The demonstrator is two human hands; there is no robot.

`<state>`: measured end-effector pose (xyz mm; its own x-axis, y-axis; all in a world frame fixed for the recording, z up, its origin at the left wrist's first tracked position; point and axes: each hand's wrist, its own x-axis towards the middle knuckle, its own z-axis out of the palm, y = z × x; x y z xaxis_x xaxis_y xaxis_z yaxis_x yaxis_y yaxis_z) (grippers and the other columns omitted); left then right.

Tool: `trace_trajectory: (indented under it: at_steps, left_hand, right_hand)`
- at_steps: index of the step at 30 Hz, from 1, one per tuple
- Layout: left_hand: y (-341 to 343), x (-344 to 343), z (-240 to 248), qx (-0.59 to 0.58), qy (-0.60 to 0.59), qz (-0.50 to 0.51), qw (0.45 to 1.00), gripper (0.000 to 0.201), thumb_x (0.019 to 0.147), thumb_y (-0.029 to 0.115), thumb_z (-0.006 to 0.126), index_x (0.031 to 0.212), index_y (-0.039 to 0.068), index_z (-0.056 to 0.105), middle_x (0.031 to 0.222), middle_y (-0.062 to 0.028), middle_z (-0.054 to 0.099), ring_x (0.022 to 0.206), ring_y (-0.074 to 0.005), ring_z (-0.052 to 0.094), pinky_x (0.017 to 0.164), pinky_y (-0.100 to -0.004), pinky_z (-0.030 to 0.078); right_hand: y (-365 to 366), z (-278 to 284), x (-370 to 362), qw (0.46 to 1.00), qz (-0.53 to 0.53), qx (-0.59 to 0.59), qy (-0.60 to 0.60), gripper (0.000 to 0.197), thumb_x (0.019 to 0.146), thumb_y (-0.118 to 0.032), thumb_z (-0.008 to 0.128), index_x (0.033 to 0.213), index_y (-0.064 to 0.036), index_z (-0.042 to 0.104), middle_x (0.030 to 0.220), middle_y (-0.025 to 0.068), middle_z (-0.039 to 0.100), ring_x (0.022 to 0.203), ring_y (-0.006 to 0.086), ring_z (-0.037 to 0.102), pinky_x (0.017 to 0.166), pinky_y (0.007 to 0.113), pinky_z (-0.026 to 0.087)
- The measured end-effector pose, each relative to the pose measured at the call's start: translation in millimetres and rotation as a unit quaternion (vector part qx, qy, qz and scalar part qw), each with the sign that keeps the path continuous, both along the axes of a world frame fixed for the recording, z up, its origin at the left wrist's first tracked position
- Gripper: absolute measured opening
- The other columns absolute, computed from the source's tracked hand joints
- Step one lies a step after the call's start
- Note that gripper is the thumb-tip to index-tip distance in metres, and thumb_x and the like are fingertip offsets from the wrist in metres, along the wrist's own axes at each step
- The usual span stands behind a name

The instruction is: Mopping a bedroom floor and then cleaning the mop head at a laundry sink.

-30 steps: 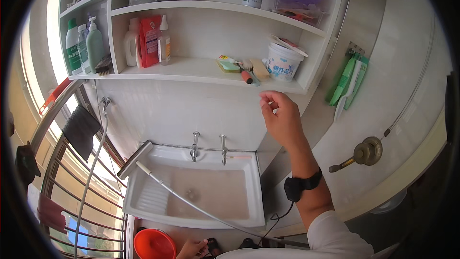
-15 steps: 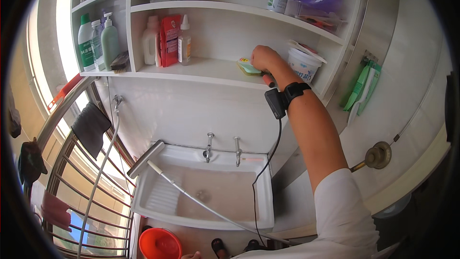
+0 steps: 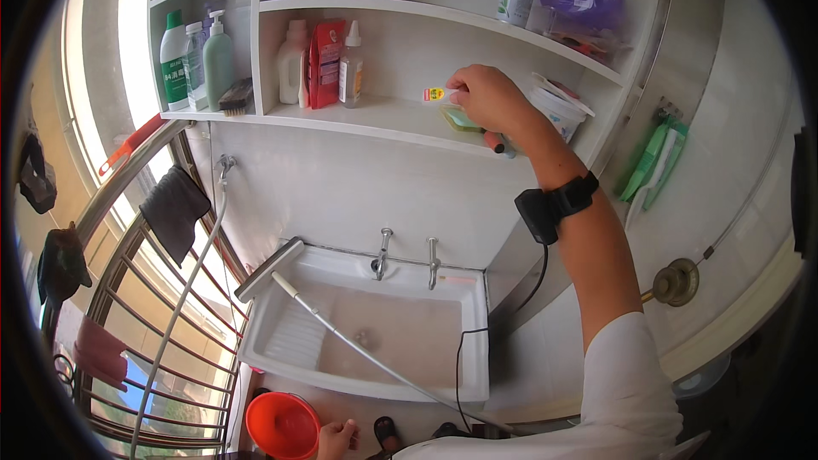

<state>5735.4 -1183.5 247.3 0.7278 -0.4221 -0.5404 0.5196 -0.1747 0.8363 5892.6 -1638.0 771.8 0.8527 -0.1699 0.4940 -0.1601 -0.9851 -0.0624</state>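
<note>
In my right hand (image 3: 492,102), above the middle shelf, the fingers pinch a small white packet (image 3: 437,94) with a red and yellow label. Just below it on the shelf lies a green and yellow sponge (image 3: 461,117). A brush-like thing with an orange-red handle end (image 3: 494,142) pokes over the shelf's front edge under my wrist. To the right of that hand stands a white tub (image 3: 558,111) with flat things on top. My left hand (image 3: 338,438) hangs low beside the red bucket (image 3: 283,426), fingers curled and nothing visible in them.
Bottles and a red pouch (image 3: 325,66) stand left on the shelf (image 3: 392,125). Below is a white sink (image 3: 400,336), crossed by a long-handled squeegee (image 3: 271,269). A black cable (image 3: 461,375) runs from my right wrist's device. Railings (image 3: 170,315) line the left.
My right hand has drawn back a little, and the white packet now shows in its fingers, lifted off the sponge. More of my left hand has come into view beside the bucket.
</note>
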Motion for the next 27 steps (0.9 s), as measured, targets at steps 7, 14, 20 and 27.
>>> trace_trajectory:
  at_steps: [7, 14, 20, 27]
  left_hand:
    - [-85.1, 73.4, 208.4, -0.313, -0.265, -0.036, 0.911, 0.051, 0.096, 0.029, 0.064, 0.136, 0.000, 0.049, 0.124, -0.0130, 0.058, 0.084, -0.0120, 0.061, 0.069, -0.0255, 0.053]
    - [-132.4, 58.6, 253.5, -0.232, -0.205, -0.130, 0.942, 0.052, 0.093, 0.031, 0.067, 0.130, -0.002, 0.052, 0.111, -0.0128, 0.066, 0.086, -0.0161, 0.066, 0.070, -0.0300, 0.057]
    - [-161.2, 3.1, 252.2, -0.342, -0.096, 0.014, 0.935, 0.028, 0.095, 0.021, 0.066, 0.111, 0.000, 0.058, 0.103, -0.0107, 0.067, 0.090, -0.0174, 0.067, 0.075, -0.0319, 0.059]
    - [-181.1, -43.3, 253.0, -0.356, -0.120, -0.002, 0.926, 0.017, 0.097, 0.018, 0.063, 0.102, 0.003, 0.058, 0.107, -0.0078, 0.064, 0.092, -0.0138, 0.063, 0.080, -0.0298, 0.056]
  right_hand:
    - [119.6, -91.9, -113.7, 0.932, 0.305, 0.105, 0.166, 0.021, 0.085, -0.004, 0.068, 0.105, -0.0012, 0.067, 0.098, 0.0115, 0.063, 0.084, 0.0273, 0.060, 0.074, 0.034, 0.049]
    - [137.6, -155.7, -175.0, 0.876, 0.229, 0.361, 0.223, 0.030, 0.087, -0.005, 0.070, 0.116, -0.0038, 0.062, 0.102, 0.0069, 0.062, 0.087, 0.0172, 0.061, 0.079, 0.029, 0.051]
    - [127.9, -238.5, -232.0, 0.760, 0.245, 0.599, 0.054, 0.036, 0.092, -0.008, 0.069, 0.124, 0.0005, 0.058, 0.106, 0.0036, 0.060, 0.088, 0.0098, 0.059, 0.078, 0.028, 0.053]
    - [144.1, -257.7, -277.0, 0.698, 0.213, 0.681, -0.062, 0.029, 0.103, -0.029, 0.052, 0.109, -0.0015, 0.058, 0.101, 0.0058, 0.063, 0.090, 0.0097, 0.060, 0.075, 0.027, 0.053]
